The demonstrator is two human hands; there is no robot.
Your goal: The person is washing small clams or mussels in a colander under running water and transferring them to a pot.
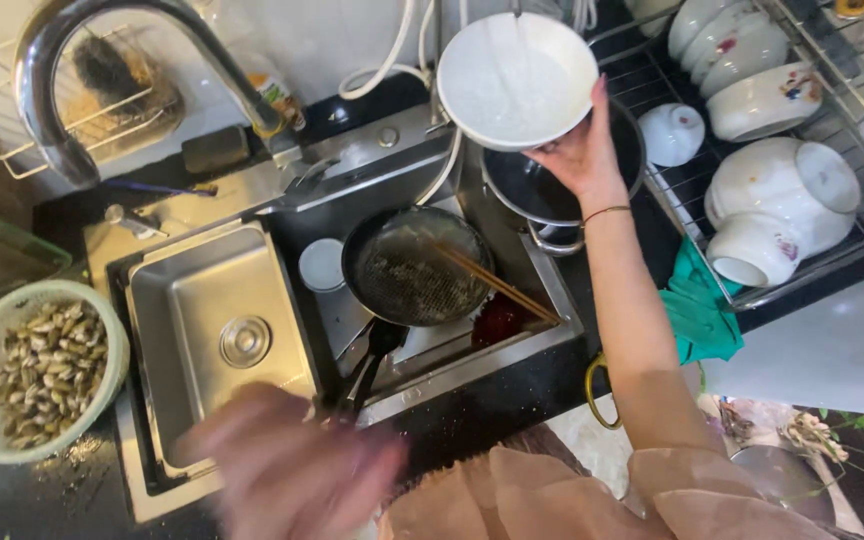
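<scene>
Double sink (202, 290): a black frying pan (414, 268) with chopsticks (497, 283) is held in the right basin. White bowl (517, 78): gripped at its near rim by the right hand (577, 155), raised under running water. Left hand (292, 470): blurred, finger state cannot be told, well apart from the bowl.

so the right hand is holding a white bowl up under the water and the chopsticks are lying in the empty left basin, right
Not quite. The right hand does hold the white bowl up under the water, but the chopsticks lie across the dark frying pan in the right basin, not in the left basin. The head view shows it.
</scene>
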